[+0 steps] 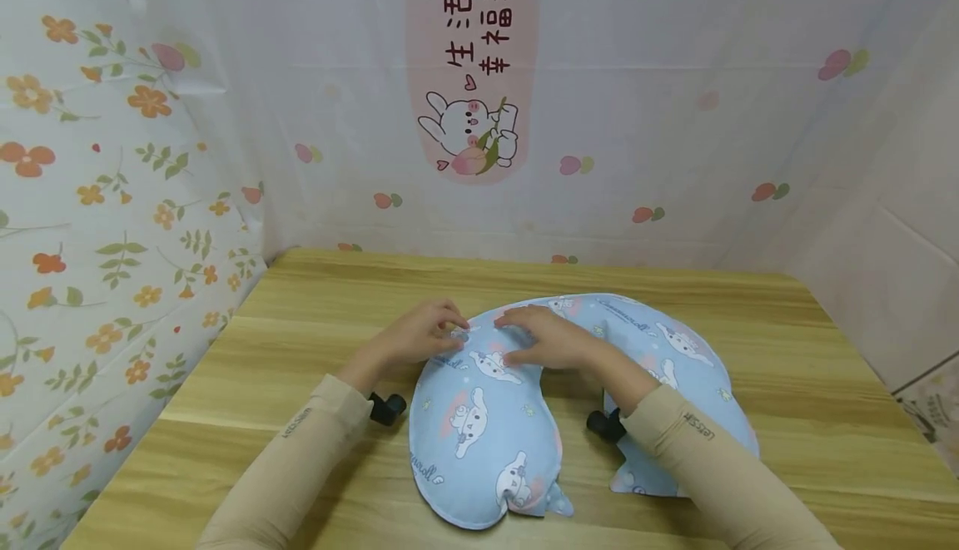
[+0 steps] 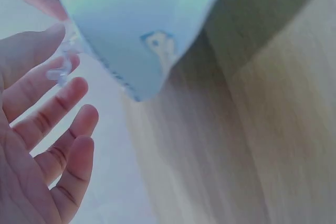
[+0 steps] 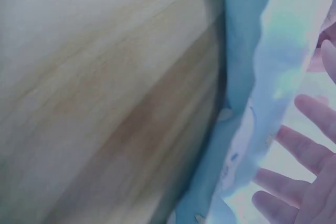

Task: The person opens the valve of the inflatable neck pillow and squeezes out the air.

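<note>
Neck pillow (image 1: pixel 494 417), blue, on table (image 1: pixel 300 350). Left hand (image 1: pixel 423 335) pinches seam at 12 o'clock; right hand (image 1: pixel 547 340) flat on it, fingers apart.

A light-blue U-shaped pillow (image 1: pixel 487 417) printed with white cartoon dogs lies on a pale wood-grain counter (image 1: pixel 300 342); beige sleeves (image 1: pixel 300 458); an orange-flowered white curtain (image 1: pixel 112 200) hangs at nine o'clock.
</note>
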`<action>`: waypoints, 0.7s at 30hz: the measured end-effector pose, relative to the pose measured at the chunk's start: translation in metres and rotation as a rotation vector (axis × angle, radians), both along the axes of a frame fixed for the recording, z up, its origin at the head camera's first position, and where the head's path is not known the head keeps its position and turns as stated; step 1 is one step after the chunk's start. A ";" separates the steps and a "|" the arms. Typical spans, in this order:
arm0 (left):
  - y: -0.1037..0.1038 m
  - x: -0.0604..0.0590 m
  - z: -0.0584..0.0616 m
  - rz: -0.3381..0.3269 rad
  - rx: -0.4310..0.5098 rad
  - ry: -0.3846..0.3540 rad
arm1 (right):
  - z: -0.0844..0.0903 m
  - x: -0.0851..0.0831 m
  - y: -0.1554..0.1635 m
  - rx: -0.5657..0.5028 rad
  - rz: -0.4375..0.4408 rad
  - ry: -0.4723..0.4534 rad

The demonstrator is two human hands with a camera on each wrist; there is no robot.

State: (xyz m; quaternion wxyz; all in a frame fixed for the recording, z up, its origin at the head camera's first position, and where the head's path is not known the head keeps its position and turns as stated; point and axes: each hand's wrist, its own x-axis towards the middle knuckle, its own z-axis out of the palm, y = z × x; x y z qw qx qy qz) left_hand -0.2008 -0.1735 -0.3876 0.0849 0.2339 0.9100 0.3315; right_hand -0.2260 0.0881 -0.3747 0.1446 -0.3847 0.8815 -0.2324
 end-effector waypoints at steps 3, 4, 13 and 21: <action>-0.003 0.009 0.006 0.038 -0.025 0.045 | 0.006 0.006 0.005 -0.027 -0.012 0.015; -0.005 0.013 0.008 0.054 -0.035 0.064 | 0.006 0.008 0.006 -0.032 -0.012 0.024; -0.017 0.048 0.018 0.079 -0.035 0.215 | 0.012 0.038 0.015 -0.015 -0.003 0.081; -0.022 0.070 0.015 -0.063 -0.066 0.127 | 0.007 0.056 0.011 -0.011 0.033 0.035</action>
